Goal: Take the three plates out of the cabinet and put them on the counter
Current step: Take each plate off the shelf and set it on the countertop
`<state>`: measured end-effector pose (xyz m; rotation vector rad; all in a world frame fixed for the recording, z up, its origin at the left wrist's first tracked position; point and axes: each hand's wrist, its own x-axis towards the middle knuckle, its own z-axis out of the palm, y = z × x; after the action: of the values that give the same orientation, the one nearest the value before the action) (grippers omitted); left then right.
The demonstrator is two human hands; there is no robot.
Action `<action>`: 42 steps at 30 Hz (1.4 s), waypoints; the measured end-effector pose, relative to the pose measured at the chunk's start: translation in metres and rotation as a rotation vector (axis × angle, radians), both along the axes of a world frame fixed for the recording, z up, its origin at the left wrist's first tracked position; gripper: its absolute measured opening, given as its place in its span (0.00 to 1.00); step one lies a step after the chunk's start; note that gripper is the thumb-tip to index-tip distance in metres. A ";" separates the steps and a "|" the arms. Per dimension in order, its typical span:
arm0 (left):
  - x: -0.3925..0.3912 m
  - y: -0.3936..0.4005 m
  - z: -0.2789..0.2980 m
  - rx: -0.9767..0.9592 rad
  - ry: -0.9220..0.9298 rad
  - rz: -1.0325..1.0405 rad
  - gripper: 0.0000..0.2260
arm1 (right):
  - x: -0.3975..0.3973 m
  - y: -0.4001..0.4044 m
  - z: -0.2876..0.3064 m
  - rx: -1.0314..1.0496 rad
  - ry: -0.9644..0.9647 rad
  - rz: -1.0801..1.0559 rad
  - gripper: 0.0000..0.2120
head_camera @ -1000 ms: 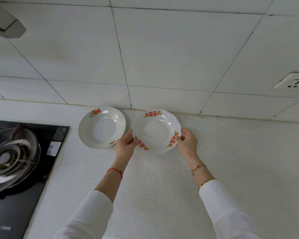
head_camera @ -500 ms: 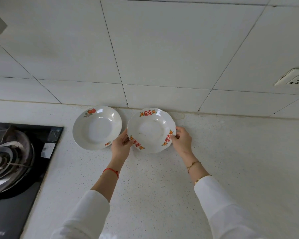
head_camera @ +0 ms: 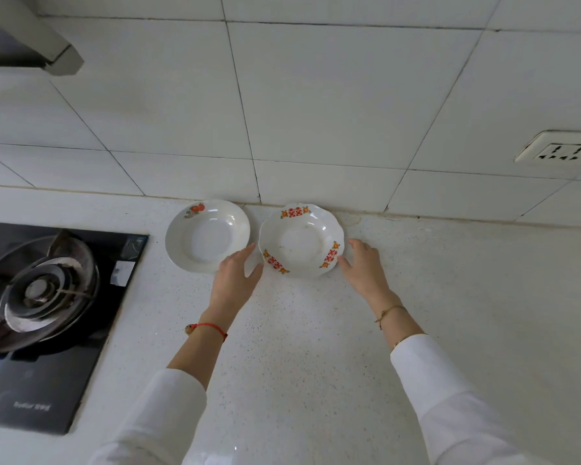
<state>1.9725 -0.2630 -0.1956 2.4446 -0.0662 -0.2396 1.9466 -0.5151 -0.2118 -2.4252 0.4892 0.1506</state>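
Note:
Two white plates rest side by side on the speckled white counter [head_camera: 316,347], close to the tiled wall. The left plate [head_camera: 207,235] has an orange fruit print on its rim. The right plate [head_camera: 301,239] has a scalloped edge with red and orange marks. My left hand [head_camera: 236,282] hovers just in front of the gap between the plates, fingers apart, holding nothing. My right hand [head_camera: 361,265] is at the right plate's right edge, fingers spread, off the rim. No third plate and no cabinet are in view.
A black glass gas hob [head_camera: 47,310] with a metal burner lies at the left of the counter. A range hood corner [head_camera: 47,52] hangs at top left. A wall socket [head_camera: 559,152] sits on the tiles at the right.
Both hands held the scalloped plate by its edges and set it down beside the fruit plate. Now both hands have let go and drawn slightly back.

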 end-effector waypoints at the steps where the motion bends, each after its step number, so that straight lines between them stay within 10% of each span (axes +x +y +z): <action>1: -0.008 0.005 0.006 0.029 -0.031 -0.015 0.22 | -0.009 0.002 0.006 -0.038 -0.018 0.027 0.23; 20: -0.204 0.096 0.068 0.148 -0.389 -0.161 0.16 | -0.222 0.051 0.078 -0.250 -0.282 0.060 0.19; 42: -0.445 0.206 0.073 0.066 -0.295 -0.222 0.15 | -0.513 0.162 0.070 -0.178 -0.276 -0.106 0.18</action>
<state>1.5279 -0.0574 -0.1223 2.5206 -0.4664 0.0246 1.4331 -0.3532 -0.1415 -2.5318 0.5204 -0.2805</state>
